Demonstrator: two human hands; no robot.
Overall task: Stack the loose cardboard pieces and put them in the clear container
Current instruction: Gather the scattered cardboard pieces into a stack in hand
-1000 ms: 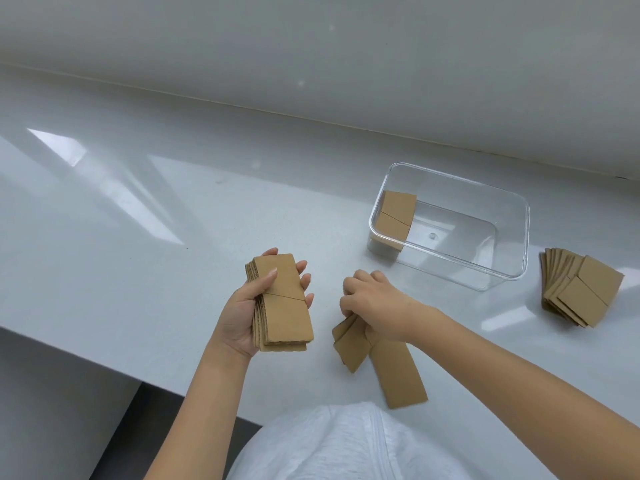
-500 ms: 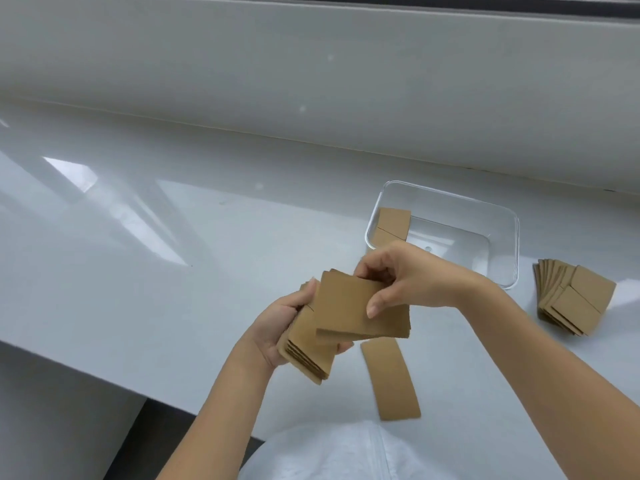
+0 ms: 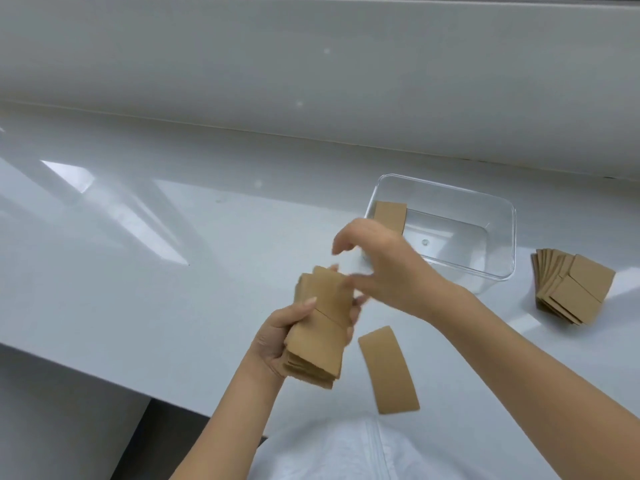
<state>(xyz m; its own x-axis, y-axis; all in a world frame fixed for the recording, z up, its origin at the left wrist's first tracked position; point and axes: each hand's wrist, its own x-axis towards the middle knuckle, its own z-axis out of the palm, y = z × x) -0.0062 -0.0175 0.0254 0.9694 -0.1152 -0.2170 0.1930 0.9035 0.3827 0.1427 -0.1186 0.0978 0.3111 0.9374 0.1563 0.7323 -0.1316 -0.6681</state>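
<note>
Our left hand [image 3: 277,336] clamps the stack [image 3: 320,327]; right hand [image 3: 384,268] hovers spread above. Light, stiff, slippery cards: we should squeeze the long edges.

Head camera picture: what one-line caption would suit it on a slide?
Left hand grips a cardboard stack while the open right hand hovers above it, near the clear container.

Cardboard stacks, a loose piece and a container on the tabletop [image 3: 138,271]

The clear container [image 3: 498,244] stands behind the held stack [image 3: 320,327], cardboard pieces [image 3: 389,216] inside at its left end; a fanned stack [image 3: 571,289] lies right of it, a loose cardboard piece [image 3: 388,368] nearest.
</note>
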